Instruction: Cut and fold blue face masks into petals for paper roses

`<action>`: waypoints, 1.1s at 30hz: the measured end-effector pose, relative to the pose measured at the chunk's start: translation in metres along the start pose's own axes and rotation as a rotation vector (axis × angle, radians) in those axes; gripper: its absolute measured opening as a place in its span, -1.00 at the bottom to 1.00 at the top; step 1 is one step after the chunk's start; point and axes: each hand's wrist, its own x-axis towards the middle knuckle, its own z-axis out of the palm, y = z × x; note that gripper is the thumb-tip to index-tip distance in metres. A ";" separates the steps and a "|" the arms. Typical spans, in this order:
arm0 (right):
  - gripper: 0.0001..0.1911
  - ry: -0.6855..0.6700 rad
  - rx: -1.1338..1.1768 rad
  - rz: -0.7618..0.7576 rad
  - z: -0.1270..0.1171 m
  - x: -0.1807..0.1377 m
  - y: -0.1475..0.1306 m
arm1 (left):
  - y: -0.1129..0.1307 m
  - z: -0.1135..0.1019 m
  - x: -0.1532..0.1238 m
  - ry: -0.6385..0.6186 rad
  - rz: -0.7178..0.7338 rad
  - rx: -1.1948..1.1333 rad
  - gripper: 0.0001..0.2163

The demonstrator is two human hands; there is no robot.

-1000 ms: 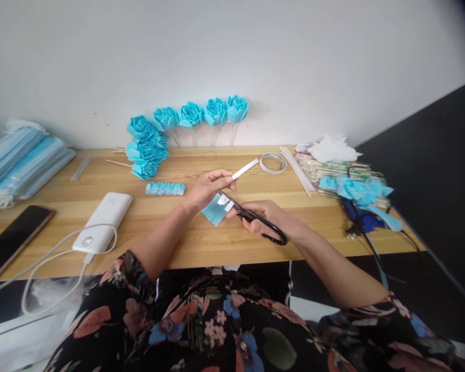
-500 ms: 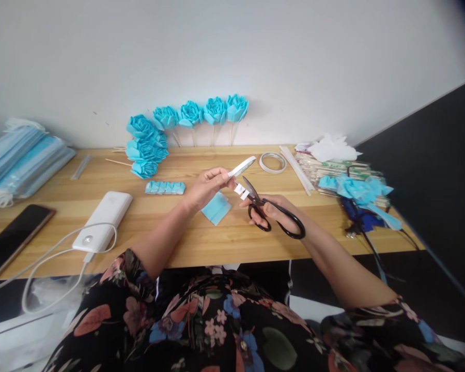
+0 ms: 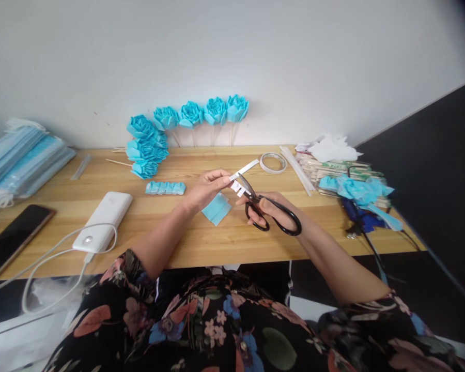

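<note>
My left hand (image 3: 208, 186) pinches a white strip of tape (image 3: 246, 168) above the wooden table (image 3: 201, 243). In my right hand (image 3: 269, 209) are black scissors (image 3: 273, 209), fingers through the handles, blades pointing up-left at the strip. Small white cut pieces (image 3: 237, 188) cling to the blades close to my left fingertips. A folded light-blue piece (image 3: 216, 208) lies flat on the table just below both hands.
Blue paper roses (image 3: 186, 121) lean on the wall, with a pleated blue strip (image 3: 165, 188) in front. A tape roll (image 3: 273, 163), sticks and blue scraps (image 3: 358, 188) sit right. Left lie a power bank (image 3: 103, 221) with cable, a phone (image 3: 11, 238) and stacked masks (image 3: 21, 157).
The scissors lifted off the blue piece and swung up to the white strip, carrying small cut bits on the blades. My left hand stayed nearly still, holding the strip.
</note>
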 end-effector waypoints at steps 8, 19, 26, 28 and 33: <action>-0.34 0.059 -0.008 0.015 0.005 0.001 0.000 | 0.002 0.001 -0.001 -0.003 0.002 -0.007 -0.68; -0.33 0.107 -0.015 0.018 0.009 0.001 -0.002 | -0.002 -0.001 0.002 -0.023 0.052 -0.006 -0.73; -0.37 0.127 -0.014 0.012 0.009 0.001 0.000 | -0.001 0.000 0.001 -0.015 0.047 -0.006 -0.73; -0.38 0.138 -0.016 0.026 0.009 0.000 -0.001 | -0.001 0.000 0.001 -0.015 0.043 0.007 -0.72; -0.40 0.152 -0.027 0.100 0.015 0.000 -0.006 | -0.001 -0.003 0.003 0.030 -0.006 0.155 -0.66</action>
